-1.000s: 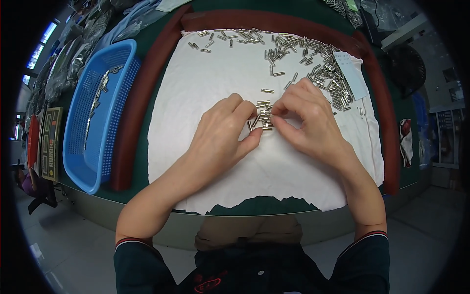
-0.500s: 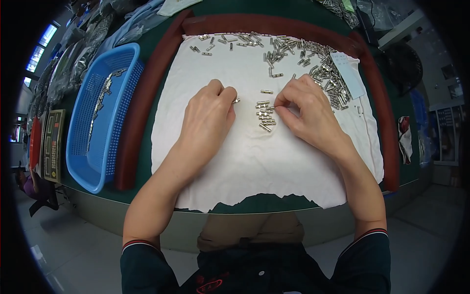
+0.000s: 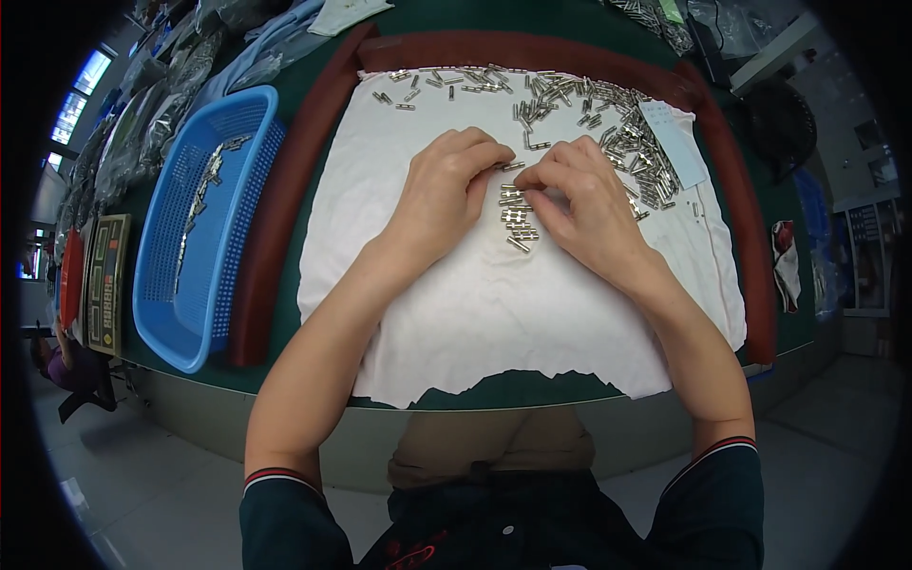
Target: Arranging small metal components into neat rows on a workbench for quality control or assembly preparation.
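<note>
A short column of small silver metal links (image 3: 517,217) lies on the white cloth (image 3: 456,313), links side by side and the lowest one slanted. On its upper right edge, my right hand (image 3: 591,199) has thumb and forefinger closed on a link at the top of the column. My left hand (image 3: 448,185) is just up and left of the column, its fingers pinched at a small metal link (image 3: 513,166); the fingertips partly hide it. A large heap of loose links (image 3: 636,152) spreads along the cloth's far right, with others scattered along the far edge.
Brown padded bars (image 3: 532,49) border the cloth at the back and both sides. A blue plastic basket (image 3: 152,294) with joined link strips (image 3: 199,195) stands left. A pale blue card (image 3: 676,147) lies by the heap. Bagged goods (image 3: 157,123) crowd the far left; a seated person (image 3: 68,366) is beyond.
My left hand has moved right and away from me, towards the top of the column, bringing its fingertips to a link. My right hand has shifted slightly farther up the column.
</note>
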`<state>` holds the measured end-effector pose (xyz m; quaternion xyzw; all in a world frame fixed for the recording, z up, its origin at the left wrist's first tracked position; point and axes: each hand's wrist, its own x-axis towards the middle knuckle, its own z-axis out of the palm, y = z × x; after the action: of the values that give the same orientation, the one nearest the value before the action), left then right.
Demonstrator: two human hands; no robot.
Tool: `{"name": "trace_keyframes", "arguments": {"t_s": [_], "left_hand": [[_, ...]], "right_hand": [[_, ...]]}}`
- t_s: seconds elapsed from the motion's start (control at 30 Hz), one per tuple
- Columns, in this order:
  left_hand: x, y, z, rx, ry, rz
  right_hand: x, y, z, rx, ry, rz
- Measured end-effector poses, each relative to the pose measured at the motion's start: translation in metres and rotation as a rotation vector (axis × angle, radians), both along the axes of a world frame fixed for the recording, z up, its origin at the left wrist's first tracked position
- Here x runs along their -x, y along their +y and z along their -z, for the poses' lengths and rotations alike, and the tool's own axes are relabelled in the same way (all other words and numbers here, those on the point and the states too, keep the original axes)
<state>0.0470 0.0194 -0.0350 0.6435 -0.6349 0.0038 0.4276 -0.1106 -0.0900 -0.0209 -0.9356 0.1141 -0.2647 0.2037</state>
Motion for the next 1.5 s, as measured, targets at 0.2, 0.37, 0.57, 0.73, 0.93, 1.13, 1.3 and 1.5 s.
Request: {"name": "trace_keyframes", "arguments": {"t_s": [0.2, 0.37, 0.57, 0.73, 0.93, 1.13, 1.3, 1.5], "left_hand": [[0.014, 0.009, -0.006, -0.018, 0.062, 0.052], [0.013, 0.009, -0.004, -0.095, 0.007, 0.004], [0.013, 0.008, -0.005, -0.109, 0.02, 0.041], [0.012, 0.013, -0.003, -0.108, 0.029, 0.043], [0.013, 0.015, -0.005, -0.107, 0.003, 0.075], [0.013, 0.021, -0.009, -0.093, -0.005, 0.07], [0.016, 0.041, -0.02, -0.277, -0.108, -0.036], [0.027, 0.03, -0.015, -0.168, -0.168, 0.051]], "right_hand": [[0.001, -0.003, -0.001, -0.009, -0.08, 0.091], [-0.002, -0.003, 0.008, 0.091, -0.05, 0.108], [-0.003, 0.0, 0.01, 0.023, -0.088, 0.082], [0.008, 0.004, -0.003, -0.03, -0.084, 0.066], [0.02, 0.009, -0.018, -0.029, 0.139, -0.165], [0.02, 0.006, -0.023, -0.068, 0.127, -0.153], [0.024, 0.0, -0.023, 0.033, 0.15, -0.075], [0.018, 0.009, -0.013, 0.109, 0.101, -0.082]]}}
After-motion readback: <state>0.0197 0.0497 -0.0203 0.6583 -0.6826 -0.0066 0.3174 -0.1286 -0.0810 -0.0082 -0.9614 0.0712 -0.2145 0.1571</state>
